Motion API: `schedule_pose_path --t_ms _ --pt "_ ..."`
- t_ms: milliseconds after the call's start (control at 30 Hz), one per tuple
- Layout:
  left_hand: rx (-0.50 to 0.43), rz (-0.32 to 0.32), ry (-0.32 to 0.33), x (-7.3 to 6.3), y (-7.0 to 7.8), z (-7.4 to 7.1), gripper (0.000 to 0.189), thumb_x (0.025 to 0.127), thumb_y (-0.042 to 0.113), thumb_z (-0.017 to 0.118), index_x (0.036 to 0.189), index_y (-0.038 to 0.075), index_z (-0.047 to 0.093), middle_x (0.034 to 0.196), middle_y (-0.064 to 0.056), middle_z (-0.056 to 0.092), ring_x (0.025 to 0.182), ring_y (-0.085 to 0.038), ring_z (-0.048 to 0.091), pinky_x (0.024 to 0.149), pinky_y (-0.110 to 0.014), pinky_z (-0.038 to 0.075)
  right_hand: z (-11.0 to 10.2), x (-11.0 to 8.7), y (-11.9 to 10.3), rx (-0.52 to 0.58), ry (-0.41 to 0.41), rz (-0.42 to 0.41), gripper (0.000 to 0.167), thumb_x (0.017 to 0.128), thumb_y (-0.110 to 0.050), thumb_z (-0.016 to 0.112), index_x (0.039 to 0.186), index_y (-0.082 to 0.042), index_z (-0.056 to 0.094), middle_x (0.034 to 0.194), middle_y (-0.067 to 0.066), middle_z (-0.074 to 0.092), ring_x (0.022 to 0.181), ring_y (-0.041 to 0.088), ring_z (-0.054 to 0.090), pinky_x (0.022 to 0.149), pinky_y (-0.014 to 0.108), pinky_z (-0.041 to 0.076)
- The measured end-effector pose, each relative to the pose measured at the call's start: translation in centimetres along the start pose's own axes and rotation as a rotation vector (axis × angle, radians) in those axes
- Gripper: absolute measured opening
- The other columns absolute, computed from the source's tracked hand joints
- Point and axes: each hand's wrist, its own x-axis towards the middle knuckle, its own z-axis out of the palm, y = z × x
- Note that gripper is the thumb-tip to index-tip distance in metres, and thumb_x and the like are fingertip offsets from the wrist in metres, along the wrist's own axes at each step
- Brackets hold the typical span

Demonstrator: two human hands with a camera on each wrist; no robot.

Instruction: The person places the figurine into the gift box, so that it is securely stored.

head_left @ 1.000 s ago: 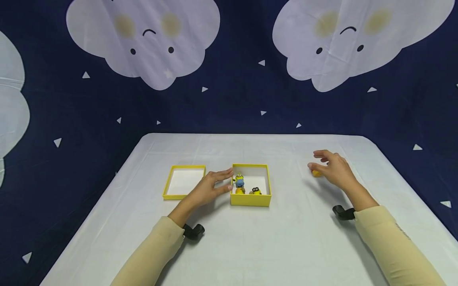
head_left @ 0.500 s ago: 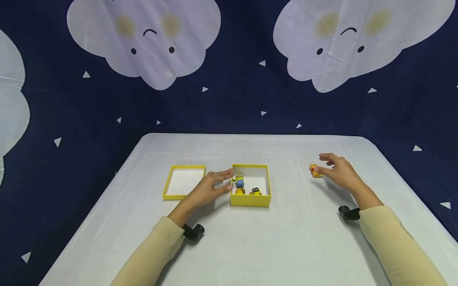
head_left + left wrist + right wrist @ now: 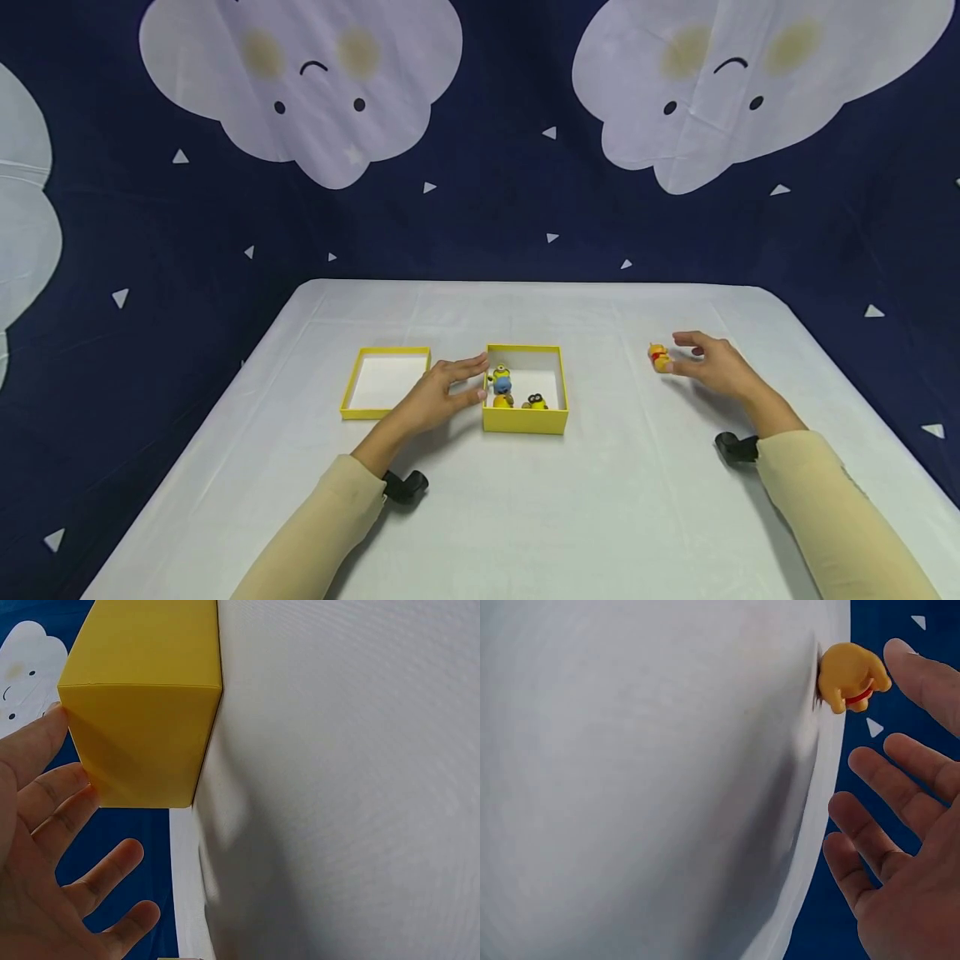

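My left hand (image 3: 435, 398) touches the left side of an open yellow box (image 3: 523, 422) with thumb and fingertips, its fingers extended. The left wrist view shows the fingertips at the edge of the box wall (image 3: 142, 742). Inside the box are a blue-and-yellow minion figurine (image 3: 501, 380), another minion figurine (image 3: 537, 402) and a yellow figurine (image 3: 503, 402) partly behind the front wall. On the right, a yellow bear figurine with a red top (image 3: 659, 357) stands on the table. My right hand (image 3: 716, 367) hovers beside it, fingers spread, thumb close to the figurine (image 3: 847, 675).
A shallow yellow-rimmed lid (image 3: 388, 379) lies white side up to the left of the box, partly behind my left hand. Everything stands on a table with a white cloth (image 3: 585, 500). A dark blue curtain with clouds (image 3: 480, 217) hangs behind.
My right hand has moved right and slightly nearer to me, away from the bear figurine, which now shows almost whole. The left hand and the box have stayed in place.
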Motion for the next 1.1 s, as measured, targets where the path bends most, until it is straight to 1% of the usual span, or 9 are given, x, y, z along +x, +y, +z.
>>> schedule_pose_path --t_ms 100,333,567,700,900,1100 --pt "-0.004 0.003 -0.001 0.01 0.00 -0.01 0.051 0.090 0.028 0.063 0.137 0.014 0.050 0.148 0.008 0.041 0.134 -0.027 0.039 0.112 -0.050 0.029 0.08 0.06 0.24 -0.013 0.002 -0.020 0.072 0.086 -0.040 0.066 0.139 0.001 0.040 0.137 0.031 0.044 0.121 0.047 0.041 0.094 0.060 0.038" --pt "-0.003 0.019 -0.002 0.07 -0.07 -0.06 0.051 0.090 0.029 0.063 0.137 0.013 0.050 0.148 0.007 0.041 0.135 -0.027 0.038 0.112 -0.050 0.028 0.24 0.33 0.48 -0.034 -0.009 -0.033 0.066 0.087 -0.032 0.066 0.138 0.000 0.041 0.134 0.033 0.045 0.118 0.047 0.044 0.092 0.060 0.039" --pt "-0.001 0.011 -0.006 0.09 -0.11 -0.05 0.051 0.090 0.028 0.063 0.137 0.013 0.050 0.148 0.008 0.041 0.134 -0.027 0.039 0.111 -0.049 0.030 0.34 0.47 0.52 -0.037 -0.021 -0.037 0.060 0.087 -0.026 0.065 0.138 -0.002 0.043 0.133 0.028 0.048 0.115 0.044 0.045 0.089 0.058 0.040" --pt "0.002 0.009 -0.006 0.02 -0.08 -0.07 0.051 0.090 0.029 0.063 0.137 0.014 0.049 0.148 0.008 0.041 0.133 -0.027 0.039 0.111 -0.049 0.030 0.40 0.64 0.52 -0.044 -0.016 -0.054 0.057 0.087 -0.023 0.065 0.137 -0.002 0.045 0.132 0.027 0.051 0.114 0.044 0.046 0.089 0.057 0.040" --pt "0.000 0.010 -0.007 -0.04 -0.09 -0.06 0.051 0.091 0.030 0.062 0.138 0.014 0.049 0.149 0.008 0.040 0.134 -0.027 0.039 0.112 -0.049 0.030 0.47 0.72 0.33 -0.047 -0.010 -0.056 0.057 0.087 -0.026 0.066 0.135 -0.001 0.047 0.132 0.027 0.051 0.115 0.044 0.047 0.090 0.057 0.040" --pt "-0.006 0.017 -0.006 -0.02 -0.05 -0.04 0.052 0.090 0.030 0.063 0.138 0.013 0.049 0.149 0.007 0.040 0.135 -0.028 0.038 0.112 -0.050 0.029 0.71 0.91 -0.18 -0.049 -0.013 -0.060 0.060 0.086 -0.034 0.067 0.133 0.000 0.049 0.126 0.032 0.052 0.110 0.043 0.050 0.086 0.053 0.042"
